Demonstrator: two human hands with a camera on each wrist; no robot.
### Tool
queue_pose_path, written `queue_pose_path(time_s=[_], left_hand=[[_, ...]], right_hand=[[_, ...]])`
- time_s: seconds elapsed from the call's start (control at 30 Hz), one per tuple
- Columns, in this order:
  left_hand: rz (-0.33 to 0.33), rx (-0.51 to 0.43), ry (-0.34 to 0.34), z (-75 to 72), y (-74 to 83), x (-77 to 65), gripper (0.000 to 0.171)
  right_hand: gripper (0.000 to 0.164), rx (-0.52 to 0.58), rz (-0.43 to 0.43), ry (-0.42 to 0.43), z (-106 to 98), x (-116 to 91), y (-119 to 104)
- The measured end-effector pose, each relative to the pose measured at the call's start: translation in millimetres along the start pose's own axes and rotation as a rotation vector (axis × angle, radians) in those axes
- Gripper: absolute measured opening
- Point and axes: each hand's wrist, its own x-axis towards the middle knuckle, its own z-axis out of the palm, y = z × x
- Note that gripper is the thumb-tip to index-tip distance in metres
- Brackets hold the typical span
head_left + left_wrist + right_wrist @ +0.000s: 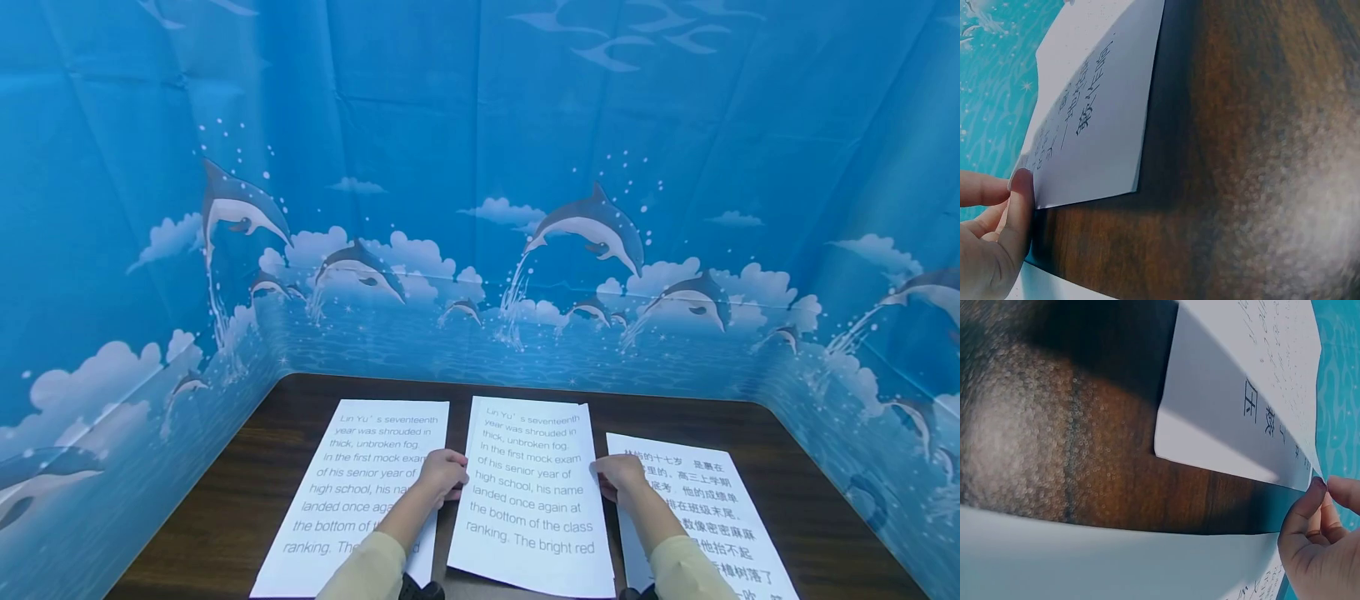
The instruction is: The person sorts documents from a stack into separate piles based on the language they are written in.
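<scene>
A sheet of paper with English print (531, 500) is in the middle of the head view, with a hand at each side edge. My left hand (444, 475) pinches its left edge between thumb and fingers. On the opposite edge, my right hand (621, 477) pinches it the same way. Both wrist views show the held sheet raised at an angle over another sheet with Chinese characters (1210, 419), which lies beneath and is hidden in the head view. The left wrist view shows this lower sheet (1110, 137) close to my thumb.
A second English-printed sheet (360, 467) lies to the left, partly under my left forearm. To the right is a Chinese-printed sheet (712, 500), partly covered by my right arm. The dark wooden table (202, 508) is bordered by a blue dolphin-patterned curtain (450, 125).
</scene>
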Motion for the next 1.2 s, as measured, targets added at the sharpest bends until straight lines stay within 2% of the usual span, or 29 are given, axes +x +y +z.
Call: queue_pose_path(time_s=[0.27, 0.53, 1.2], left_hand=[[-0.019, 0.003, 0.022, 0.4, -1.2, 2.5, 0.027], [-0.01, 0.03, 0.057, -4.0, -0.7, 7.0, 0.025], [-0.028, 0.039, 0.079, -14.7, 9.4, 3.7, 0.025]], right_hand=[[0.023, 0.001, 0.009, 0.004, 0.5, 0.3, -0.7], [0.025, 0.026, 0.0, -0.03, -1.0, 1.2, -4.1], [0.026, -0.005, 0.027, -0.034, 0.4, -5.4, -19.9]])
